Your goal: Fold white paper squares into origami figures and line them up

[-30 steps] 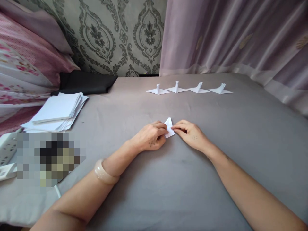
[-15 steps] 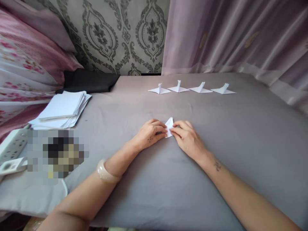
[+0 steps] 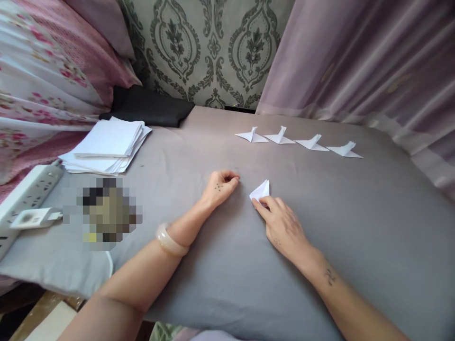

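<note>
A small piece of folded white paper (image 3: 262, 189), pointed at its upper end, is held against the cloth by my right hand (image 3: 284, 225). The thumb and fingers of that hand pinch its lower edge and cover part of it. To the left, apart from the paper, my left hand (image 3: 220, 187) hovers low over the surface, its fingers curled in and thumb against them, with nothing visible in its grasp. Farther back stand several folded white paper figures (image 3: 280, 137) in a slanting row, each with flat wings and an upright middle part.
A stack of white paper sheets (image 3: 106, 139) lies at the left, by a folded black cloth (image 3: 152, 106). In front of it are a white power strip (image 3: 30, 199) with a plugged-in charger (image 3: 35, 218) and a blurred-out object (image 3: 110, 213). Grey cloth (image 3: 199, 142) covers the surface; curtains (image 3: 355, 61) hang behind.
My left hand has let go of the folded paper and is now apart from it on the left. My right hand keeps hold, and the paper sits turned. The view has shifted leftward.
</note>
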Motion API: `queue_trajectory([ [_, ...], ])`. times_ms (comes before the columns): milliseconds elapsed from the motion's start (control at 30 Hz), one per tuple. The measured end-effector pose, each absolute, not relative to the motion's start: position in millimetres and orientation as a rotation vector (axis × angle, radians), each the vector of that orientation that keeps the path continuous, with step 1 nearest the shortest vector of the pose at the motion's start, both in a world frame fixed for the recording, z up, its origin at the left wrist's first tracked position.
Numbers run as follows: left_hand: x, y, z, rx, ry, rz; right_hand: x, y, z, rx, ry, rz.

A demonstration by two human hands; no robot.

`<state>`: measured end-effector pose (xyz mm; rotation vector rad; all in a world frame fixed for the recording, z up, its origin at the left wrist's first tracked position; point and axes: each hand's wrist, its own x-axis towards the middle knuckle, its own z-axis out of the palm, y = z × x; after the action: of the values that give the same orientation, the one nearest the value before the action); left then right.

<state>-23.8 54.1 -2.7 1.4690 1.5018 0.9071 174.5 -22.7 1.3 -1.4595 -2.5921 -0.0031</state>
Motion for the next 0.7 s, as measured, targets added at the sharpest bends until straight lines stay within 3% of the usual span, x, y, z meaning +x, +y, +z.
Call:
queue_trajectory([
  [200,-22,54,-9,1.519,1.473,0.921,175,-19,6,-1.5,-2.56,0.121],
  [367,-15,46,-14,2.159,1.055,0.984,172,-26,0,-1.465,-2.583,0.058],
  [467,-7,38,-15,2.428,0.831,0.804,169,-29,0,-1.477,-2.595,0.044],
  [700,3,26,-5,2.532,1.047,0.484,183,-43,-5,-1.313,-2.506,0.091],
])
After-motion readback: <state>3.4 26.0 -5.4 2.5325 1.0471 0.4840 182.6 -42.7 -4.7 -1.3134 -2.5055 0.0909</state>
